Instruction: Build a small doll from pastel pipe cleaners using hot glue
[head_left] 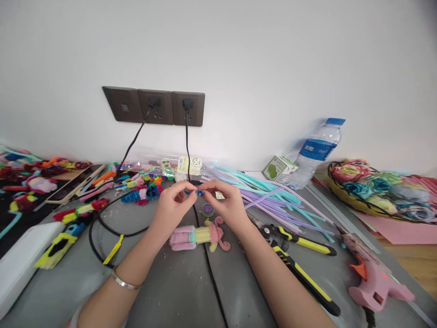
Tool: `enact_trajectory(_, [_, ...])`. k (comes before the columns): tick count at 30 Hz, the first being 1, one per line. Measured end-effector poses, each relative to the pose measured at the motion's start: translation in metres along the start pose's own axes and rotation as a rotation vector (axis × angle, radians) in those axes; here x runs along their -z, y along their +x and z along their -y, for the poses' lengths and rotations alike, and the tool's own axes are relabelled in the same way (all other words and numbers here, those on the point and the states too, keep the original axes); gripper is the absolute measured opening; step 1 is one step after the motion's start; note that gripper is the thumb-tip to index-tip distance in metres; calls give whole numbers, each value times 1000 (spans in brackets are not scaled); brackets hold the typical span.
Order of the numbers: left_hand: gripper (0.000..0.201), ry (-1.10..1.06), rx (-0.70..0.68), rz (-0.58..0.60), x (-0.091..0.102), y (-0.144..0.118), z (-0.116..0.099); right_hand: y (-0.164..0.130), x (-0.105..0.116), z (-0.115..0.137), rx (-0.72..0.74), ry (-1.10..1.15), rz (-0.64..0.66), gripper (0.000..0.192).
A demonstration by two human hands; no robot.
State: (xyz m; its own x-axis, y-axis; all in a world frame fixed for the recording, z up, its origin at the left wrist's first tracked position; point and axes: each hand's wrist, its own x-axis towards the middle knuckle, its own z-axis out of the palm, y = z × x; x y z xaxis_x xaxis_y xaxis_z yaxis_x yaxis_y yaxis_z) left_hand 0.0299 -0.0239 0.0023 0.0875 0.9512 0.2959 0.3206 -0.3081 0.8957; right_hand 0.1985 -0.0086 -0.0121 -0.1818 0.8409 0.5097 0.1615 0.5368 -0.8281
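I pinched the small blue piece point(199, 192) between left hand point(173, 201) and right hand point(228, 204); best kept fingertips close, twisting gently above the pastel figure point(198, 236).

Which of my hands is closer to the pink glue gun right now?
Right. The right hand is on the side of the pink glue gun, which lies further right and nearer the table edge. The left hand is farther left.
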Motion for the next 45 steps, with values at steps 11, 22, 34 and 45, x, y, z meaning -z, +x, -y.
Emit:
enact_trajectory(11, [14, 33, -42, -48, -2, 1, 2, 0, -2, -2, -36, 10, -41, 7])
enact_trajectory(22, [13, 177, -68, -53, -1, 0, 1, 0, -1, -2, -36, -46, -20, 10])
enact_trajectory(34, [10, 169, -64, 57, 2, 2, -1, -1, -1, -5, 20, -131, 44, 12])
enact_trajectory(45, [14, -33, 43, 59, 1, 2, 3, -1, -2, -1, 8, -54, -15, 9])
